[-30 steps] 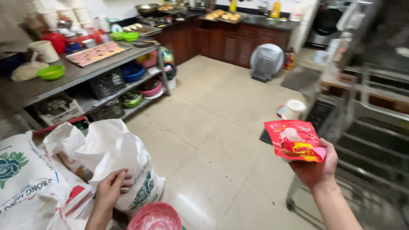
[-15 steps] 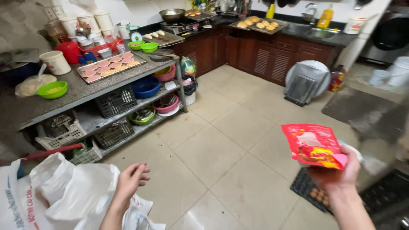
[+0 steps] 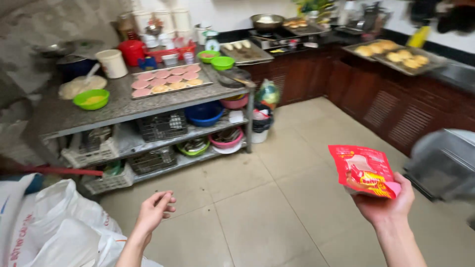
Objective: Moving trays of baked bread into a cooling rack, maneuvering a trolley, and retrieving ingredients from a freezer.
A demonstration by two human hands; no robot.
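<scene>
Packet [image 3: 365, 170]: red flat pouch with yellow print, upright and tilted a little, at right near, above the tiled floor [image 3: 277, 198].
Right hand [image 3: 383, 205]: palm up, fingers curled under the packet's lower edge, thumb pressing its bottom corner; the packet stands up out of the grip.
Left hand [image 3: 154, 211]: holds nothing, fingers loosely bent and slightly apart, hanging over the floor just right of the white sacks [image 3: 59, 227] at left near.
Weight: likely light; it stands unsupported from a hold at one edge.
Stiffness: thin film, looks soft and crinkly; it would bend if squeezed mid-face.
Slip: glossy skin, probably slick; a pinch on the sealed edge should hold better than a flat palm.
Fragility: contents cannot be seen; hard squeezing could crush them.
Where to grip: bottom seam or a side seam, thumb against fingers.
Surroundings: metal table [image 3: 123, 106] at left far with a tray [image 3: 168, 81] of round pink and yellow pieces and a green bowl [image 3: 91, 99]; dark wooden cabinets [image 3: 376, 99] at right far.
</scene>
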